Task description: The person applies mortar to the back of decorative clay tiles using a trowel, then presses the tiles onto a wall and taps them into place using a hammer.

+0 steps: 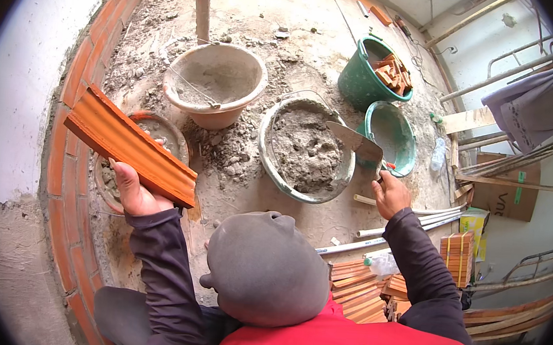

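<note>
My left hand [136, 194] is closed around the lower edge of a long orange clay brick [130, 148] with lengthwise grooves. The brick slants over a round, mortar-stained container [99, 180] and partly hides it. In my right hand [393, 196] is the handle of a trowel [358, 142], its pointed blade reaching left over the rim of a bucket [266, 162]. Thick grey mortar [306, 150] fills much of that bucket. Whether the blade touches the mortar is unclear.
A low brick course [68, 187] runs along the left wall. Behind the mortar stand a pale bucket [229, 112], a green bucket of brick pieces [357, 81] and another green bucket [410, 145]. Rubble [232, 155] litters the floor. Pipes [410, 223] and stacked bricks [358, 288] lie right.
</note>
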Demonstrator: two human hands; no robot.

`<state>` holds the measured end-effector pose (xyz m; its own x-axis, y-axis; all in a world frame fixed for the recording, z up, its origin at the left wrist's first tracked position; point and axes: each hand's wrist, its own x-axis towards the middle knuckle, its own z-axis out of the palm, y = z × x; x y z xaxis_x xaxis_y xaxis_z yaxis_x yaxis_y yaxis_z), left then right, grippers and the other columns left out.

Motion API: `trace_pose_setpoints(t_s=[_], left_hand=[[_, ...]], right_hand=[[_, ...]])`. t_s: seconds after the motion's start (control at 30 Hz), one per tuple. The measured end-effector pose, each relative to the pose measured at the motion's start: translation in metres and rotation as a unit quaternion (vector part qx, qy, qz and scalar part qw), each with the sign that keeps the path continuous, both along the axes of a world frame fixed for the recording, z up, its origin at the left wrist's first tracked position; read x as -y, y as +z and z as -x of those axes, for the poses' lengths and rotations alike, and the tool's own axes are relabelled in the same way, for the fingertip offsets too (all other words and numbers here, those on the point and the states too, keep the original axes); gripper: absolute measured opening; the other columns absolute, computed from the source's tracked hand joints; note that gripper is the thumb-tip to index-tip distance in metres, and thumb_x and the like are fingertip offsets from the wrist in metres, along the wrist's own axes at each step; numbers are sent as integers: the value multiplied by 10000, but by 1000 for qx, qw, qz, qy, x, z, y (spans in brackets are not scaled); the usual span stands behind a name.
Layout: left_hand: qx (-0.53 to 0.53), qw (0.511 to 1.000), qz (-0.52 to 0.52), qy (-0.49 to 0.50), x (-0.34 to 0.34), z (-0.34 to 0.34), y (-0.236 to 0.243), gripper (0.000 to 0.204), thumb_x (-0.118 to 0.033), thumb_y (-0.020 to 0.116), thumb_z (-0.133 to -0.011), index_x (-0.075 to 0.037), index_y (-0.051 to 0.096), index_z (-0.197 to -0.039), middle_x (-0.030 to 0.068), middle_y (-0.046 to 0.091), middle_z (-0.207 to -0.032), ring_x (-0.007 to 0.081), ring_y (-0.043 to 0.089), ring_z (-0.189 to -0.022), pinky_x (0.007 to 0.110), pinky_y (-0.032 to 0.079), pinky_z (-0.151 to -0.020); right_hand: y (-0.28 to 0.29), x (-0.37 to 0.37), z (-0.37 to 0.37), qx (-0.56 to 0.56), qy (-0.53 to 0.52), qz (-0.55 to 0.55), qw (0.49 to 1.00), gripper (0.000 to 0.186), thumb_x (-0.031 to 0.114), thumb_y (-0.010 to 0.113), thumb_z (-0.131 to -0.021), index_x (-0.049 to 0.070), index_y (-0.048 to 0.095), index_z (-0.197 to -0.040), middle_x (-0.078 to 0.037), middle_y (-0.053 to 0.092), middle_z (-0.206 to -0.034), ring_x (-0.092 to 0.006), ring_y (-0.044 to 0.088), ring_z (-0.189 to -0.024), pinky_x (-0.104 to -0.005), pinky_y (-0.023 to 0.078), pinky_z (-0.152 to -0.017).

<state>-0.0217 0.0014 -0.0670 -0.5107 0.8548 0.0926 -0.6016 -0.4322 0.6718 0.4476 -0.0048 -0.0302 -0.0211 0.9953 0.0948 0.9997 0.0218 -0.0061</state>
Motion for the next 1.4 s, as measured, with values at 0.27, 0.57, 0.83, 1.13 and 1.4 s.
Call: trace_pose_setpoints(t_s=[0.27,0.57,0.83,1.13,1.4], left_hand=[[21,1000,10,-4,0,-5,-3,767,-575,623,-848,-74,397,-1383,109,552,-1214,268,572,-1055,420,500,-888],[0,1000,2,-6,1,-5,0,743,-571,603,-867,-70,403,-1378,108,551,-1210,268,573,-1048,419,488,-899],[-25,1000,-10,-5,-2,-4,3,748,-575,607,-863,-65,412,-1374,111,554,-1205,272,575,-1051,413,488,-895],[-6,1000,9,6,3,-15,4,762,-566,626,-854,-55,403,-1373,109,559,-1158,222,584,-978,373,527,-814],[16,1000,5,-16,0,-15,0,754,-554,616,-868,-66,377,-1390,97,546,-1163,224,581,-990,370,530,-816]], right_hand=[[-22,15,5,-65,-14,58,996,183,214,627,-887,77,544,-974,-154,641,-855,-391,618,-828,-477,472,-709],[35,-21,11,99,15,88,991,244,338,646,-874,145,600,-1016,-127,655,-748,-366,640,-731,-470,493,-638],[130,-82,87,365,76,298,879,283,329,654,-838,57,733,-847,-179,694,-827,-341,682,-824,-425,529,-748],[128,-97,88,249,214,289,899,249,316,625,-810,99,729,-875,-155,686,-802,-339,668,-792,-434,521,-751],[95,-73,85,355,227,240,875,136,183,612,-791,82,699,-769,-149,675,-718,-308,683,-713,-415,530,-662]])
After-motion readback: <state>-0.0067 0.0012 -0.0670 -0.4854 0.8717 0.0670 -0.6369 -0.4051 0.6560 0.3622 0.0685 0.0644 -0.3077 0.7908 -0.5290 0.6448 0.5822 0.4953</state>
